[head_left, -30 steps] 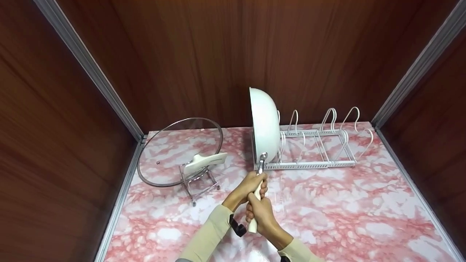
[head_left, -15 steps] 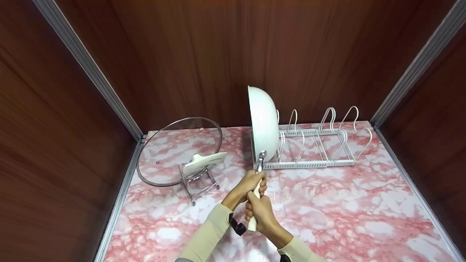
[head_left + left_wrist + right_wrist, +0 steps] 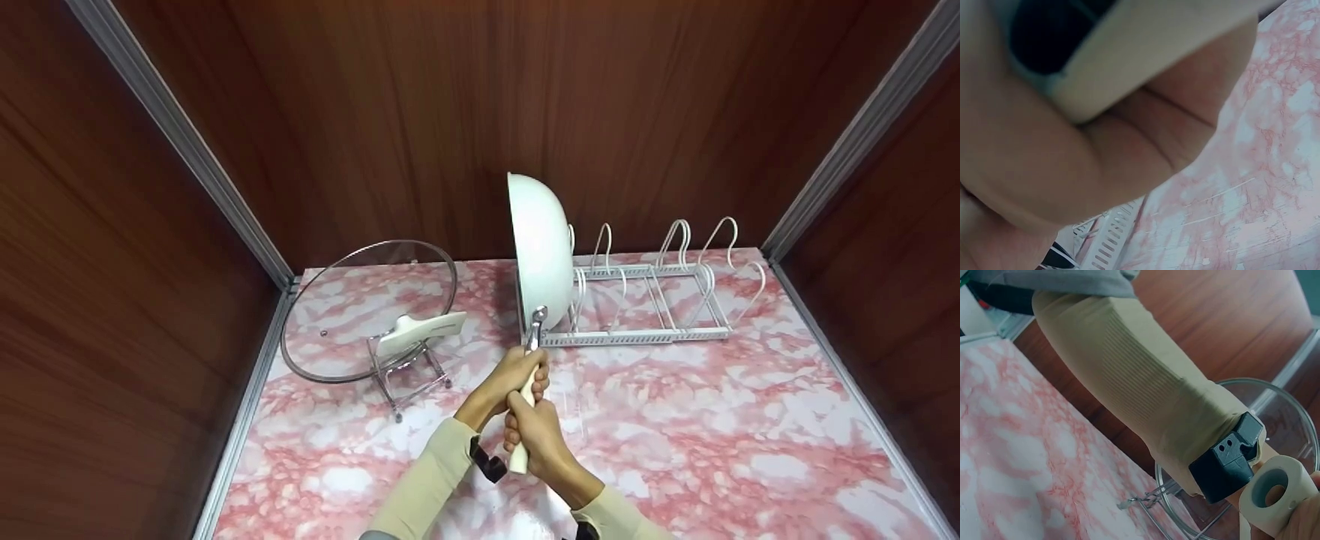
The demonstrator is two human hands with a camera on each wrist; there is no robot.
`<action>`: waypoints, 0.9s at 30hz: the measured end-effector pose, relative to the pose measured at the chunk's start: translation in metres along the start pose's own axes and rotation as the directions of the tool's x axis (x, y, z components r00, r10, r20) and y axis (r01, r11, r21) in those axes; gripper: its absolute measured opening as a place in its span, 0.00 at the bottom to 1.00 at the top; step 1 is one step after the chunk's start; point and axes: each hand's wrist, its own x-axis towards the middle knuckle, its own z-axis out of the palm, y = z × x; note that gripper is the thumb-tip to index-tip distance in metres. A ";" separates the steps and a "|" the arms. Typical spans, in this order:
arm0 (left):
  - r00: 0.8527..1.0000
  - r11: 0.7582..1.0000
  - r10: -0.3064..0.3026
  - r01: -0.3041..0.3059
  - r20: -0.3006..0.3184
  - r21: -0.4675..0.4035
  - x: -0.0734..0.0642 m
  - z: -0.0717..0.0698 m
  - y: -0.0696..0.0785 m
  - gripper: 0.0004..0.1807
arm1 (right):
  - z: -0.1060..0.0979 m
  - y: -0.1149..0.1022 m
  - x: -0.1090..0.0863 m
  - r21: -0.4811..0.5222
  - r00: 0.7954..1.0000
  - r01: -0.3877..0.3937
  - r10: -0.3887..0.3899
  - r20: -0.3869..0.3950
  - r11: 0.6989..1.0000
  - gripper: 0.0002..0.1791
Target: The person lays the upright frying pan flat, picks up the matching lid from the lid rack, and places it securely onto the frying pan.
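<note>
A white wok (image 3: 541, 251) stands on its side at the left end of a white wire rack (image 3: 634, 340), its open side facing left. Its pale handle (image 3: 519, 459) points down toward the person. My left hand (image 3: 514, 376) grips the handle close to the metal joint. Just below, my right hand (image 3: 538, 431) grips the same handle, and the butt end sticks out beneath it. In the left wrist view, fingers (image 3: 1162, 121) curl round the handle (image 3: 1140, 50). The hollow handle end (image 3: 1275, 489) shows beside the left sleeve in the right wrist view.
On the left, a glass lid (image 3: 292, 341) with a cream knob (image 3: 424, 334) leans in a small chrome stand (image 3: 390, 394). Upright wire loops (image 3: 679, 244) rise from the rack. Dark wood panels (image 3: 450, 112) enclose the pink marbled surface (image 3: 712, 435) at the back and sides.
The wok and both hands shift very slightly up and left in the head view, while the whole view also drifts a little. Both hands keep their hold on the handle.
</note>
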 end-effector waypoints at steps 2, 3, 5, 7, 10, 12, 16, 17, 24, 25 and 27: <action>1.000 1.000 0.001 -0.001 0.005 -0.004 0.000 0.000 0.001 0.16 | 0.000 -0.001 0.000 -0.004 1.000 0.007 -0.007 0.002 1.000 0.11; 1.000 1.000 0.004 -0.003 0.008 -0.005 0.000 0.000 0.001 0.17 | 0.001 -0.001 0.000 -0.004 1.000 0.009 -0.009 0.003 1.000 0.11; 1.000 1.000 0.004 -0.004 0.011 -0.009 0.000 0.000 0.002 0.16 | 0.001 -0.002 -0.001 -0.003 1.000 0.009 -0.009 0.006 1.000 0.11; 1.000 1.000 0.007 -0.007 0.014 -0.011 -0.001 0.000 0.002 0.16 | 0.001 -0.003 -0.001 0.001 1.000 0.003 -0.003 0.005 1.000 0.11; 1.000 1.000 0.013 -0.013 0.018 -0.014 -0.001 0.000 0.002 0.15 | 0.002 -0.005 -0.003 0.004 1.000 -0.006 0.006 0.003 1.000 0.11; 1.000 1.000 0.018 -0.018 0.022 -0.016 -0.002 0.001 0.003 0.15 | 0.003 -0.006 -0.003 0.006 1.000 -0.010 0.010 -0.001 1.000 0.10; 0.999 1.000 0.016 -0.015 0.029 -0.025 -0.002 0.001 0.003 0.14 | 0.004 -0.007 -0.005 0.003 1.000 -0.014 0.014 -0.001 1.000 0.11; 1.000 1.000 0.015 -0.014 0.027 -0.026 -0.002 0.001 0.003 0.14 | 0.003 -0.007 -0.005 0.003 1.000 -0.016 0.016 -0.002 1.000 0.10; 0.999 0.999 0.034 -0.034 0.025 -0.027 -0.001 0.002 0.004 0.12 | 0.005 -0.008 -0.003 0.008 1.000 -0.019 0.019 -0.001 1.000 0.09; 0.999 0.999 0.033 -0.032 0.026 -0.030 -0.001 0.002 0.004 0.13 | 0.005 -0.008 -0.003 0.008 1.000 -0.019 0.019 0.000 1.000 0.09; 0.999 0.999 0.031 -0.031 0.027 -0.031 -0.001 0.001 0.004 0.13 | 0.005 -0.009 -0.003 0.006 1.000 -0.019 0.019 0.000 1.000 0.09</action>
